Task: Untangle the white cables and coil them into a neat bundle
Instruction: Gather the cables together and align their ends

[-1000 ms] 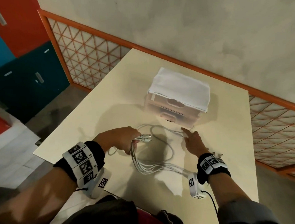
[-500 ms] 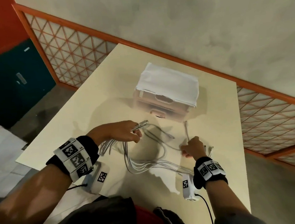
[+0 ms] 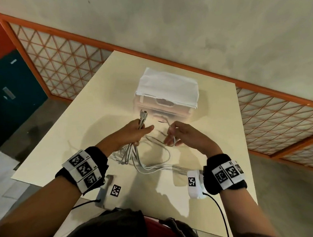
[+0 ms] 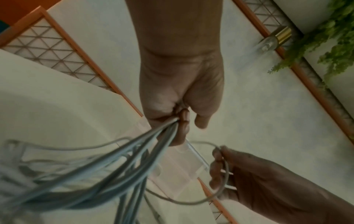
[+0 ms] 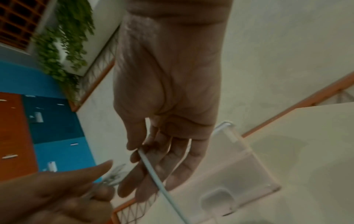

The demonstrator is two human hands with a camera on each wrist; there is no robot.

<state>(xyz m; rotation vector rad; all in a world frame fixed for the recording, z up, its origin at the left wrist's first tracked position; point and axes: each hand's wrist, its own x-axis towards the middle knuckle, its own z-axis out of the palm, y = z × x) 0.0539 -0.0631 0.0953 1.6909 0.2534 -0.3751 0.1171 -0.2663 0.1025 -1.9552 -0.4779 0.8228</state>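
Several white cables (image 3: pixel 136 157) trail in loose loops over the cream table (image 3: pixel 78 135). My left hand (image 3: pixel 134 132) grips a bunch of them, raised above the table, with the plug ends (image 3: pixel 143 115) sticking up past the fist. In the left wrist view the strands (image 4: pixel 118 163) fan down from my curled fingers (image 4: pixel 182 128). My right hand (image 3: pixel 174 135), just right of the left, pinches a single white cable (image 5: pixel 153 171) between thumb and forefinger; its loop (image 4: pixel 220 192) hangs below the hand.
A translucent plastic drawer box with a white cloth on top (image 3: pixel 168 91) stands just beyond my hands. An orange-framed lattice railing (image 3: pixel 62 56) borders the table's far side. Blue and orange lockers (image 3: pixel 5 89) stand left. Green plants (image 5: pixel 63 37) hang nearby.
Both hands have risen off the table and come together. The left hand has turned the plug ends upward. The right hand went from lying flat to pinching one cable and lifting it.
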